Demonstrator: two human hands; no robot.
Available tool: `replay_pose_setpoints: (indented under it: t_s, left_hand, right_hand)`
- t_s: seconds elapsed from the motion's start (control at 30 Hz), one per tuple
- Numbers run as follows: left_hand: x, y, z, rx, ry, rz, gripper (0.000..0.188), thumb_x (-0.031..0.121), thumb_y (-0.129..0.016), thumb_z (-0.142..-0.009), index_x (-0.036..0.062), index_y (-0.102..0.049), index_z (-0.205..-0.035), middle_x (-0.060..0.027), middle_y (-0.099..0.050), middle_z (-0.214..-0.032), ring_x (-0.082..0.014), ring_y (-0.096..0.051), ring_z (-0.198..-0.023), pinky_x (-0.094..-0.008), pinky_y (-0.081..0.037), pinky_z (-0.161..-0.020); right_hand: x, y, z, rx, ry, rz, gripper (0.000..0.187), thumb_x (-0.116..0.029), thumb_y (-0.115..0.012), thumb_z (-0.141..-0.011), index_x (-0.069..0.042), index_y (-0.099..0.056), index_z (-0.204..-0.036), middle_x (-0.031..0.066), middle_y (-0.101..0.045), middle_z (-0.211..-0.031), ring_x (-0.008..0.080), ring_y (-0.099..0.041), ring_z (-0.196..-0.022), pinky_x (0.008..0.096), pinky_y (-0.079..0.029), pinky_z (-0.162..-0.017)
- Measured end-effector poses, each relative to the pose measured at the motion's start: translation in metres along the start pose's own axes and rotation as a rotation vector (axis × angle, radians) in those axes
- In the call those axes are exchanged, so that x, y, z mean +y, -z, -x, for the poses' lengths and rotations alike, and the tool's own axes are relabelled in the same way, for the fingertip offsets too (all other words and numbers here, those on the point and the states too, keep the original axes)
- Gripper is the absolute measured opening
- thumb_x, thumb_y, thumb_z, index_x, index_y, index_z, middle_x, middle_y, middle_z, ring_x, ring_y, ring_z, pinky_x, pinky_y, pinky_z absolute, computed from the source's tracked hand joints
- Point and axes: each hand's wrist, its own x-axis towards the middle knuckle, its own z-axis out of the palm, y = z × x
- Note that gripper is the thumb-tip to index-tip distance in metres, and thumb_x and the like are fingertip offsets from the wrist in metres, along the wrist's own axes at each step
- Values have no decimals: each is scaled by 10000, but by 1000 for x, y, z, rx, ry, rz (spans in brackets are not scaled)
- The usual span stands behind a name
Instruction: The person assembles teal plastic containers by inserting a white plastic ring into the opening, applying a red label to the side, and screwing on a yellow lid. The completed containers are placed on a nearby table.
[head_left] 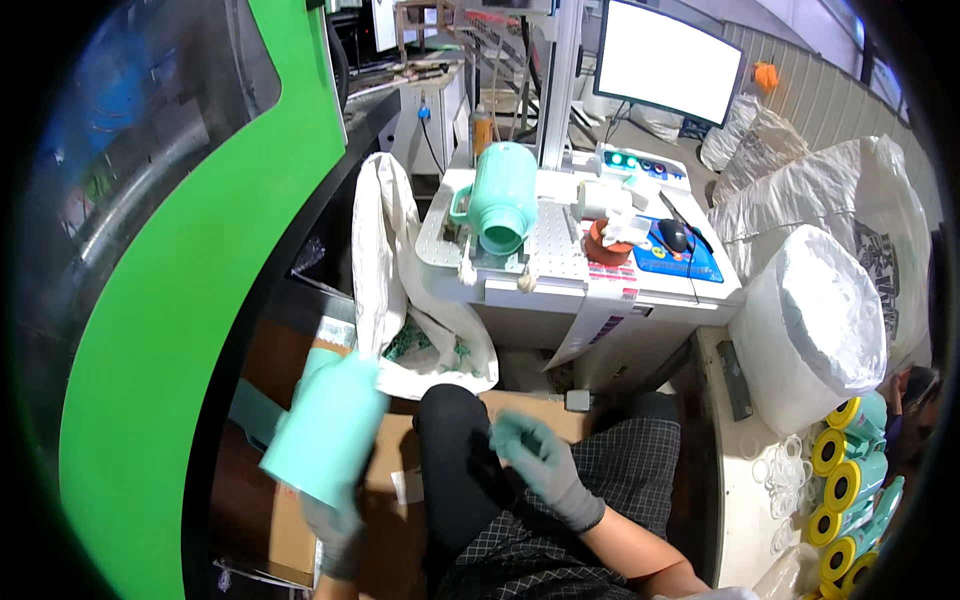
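My left hand (338, 530), in a grey glove, grips the lower end of a mint-green plastic jug body (328, 430). The body is tilted and blurred by motion, and hides most of my fingers. Over my lap, my right hand (545, 468), also gloved, has loosely curled fingers with a gap at the thumb and no visible object in them. On the white machine's perforated plate (560, 235) ahead, a second mint-green jug body (505, 195) lies on its side, its round mouth toward me and its handle at the left.
A green machine panel (190, 260) curves along the left. A white woven sack (385, 250) hangs by the worktable. A monitor (670, 62), mouse (673, 235) and red tape roll (607, 243) are farther back. At right are a lined white bin (800, 320) and yellow-rimmed jugs (843, 487).
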Motion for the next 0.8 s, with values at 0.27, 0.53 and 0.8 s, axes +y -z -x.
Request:
replay_pose_setpoints:
  t_s: [0.27, 0.53, 0.8]
  left_hand:
    - [96, -55, -15, -467, -406, 177, 190, 65, -722, -842, 33, -684, -1026, -146, -695, -1120, -312, -683, -973, -440, -557, -790]
    - [222, -75, -27, -1028, -512, 648, 960, 422, -831, -769, 51, -406, -1546, -202, -558, -1376, -358, -542, -1297, -487, -406, -1132]
    - [265, -90, -7, -1009, -841, 300, 875, 459, -814, -675, 62, -569, -1415, -162, -647, -1348, -326, -643, -1195, -474, -470, -1033]
  right_hand:
    - [-35, 97, 44, 236, 319, -345, 783, -548, -691, -941, -21, -448, -1466, 151, -621, -1337, 290, -618, -1234, 442, -500, -1091]
    - [-42, 62, 117, 97, 400, 93, 490, -321, -601, -1041, -19, -484, -1408, 144, -543, -1365, 225, -541, -1220, 351, -447, -1052]
    - [-70, 79, 165, 198, 592, 998, 173, -121, -757, -783, -73, -745, -949, 124, -718, -959, 328, -681, -899, 425, -550, -803]
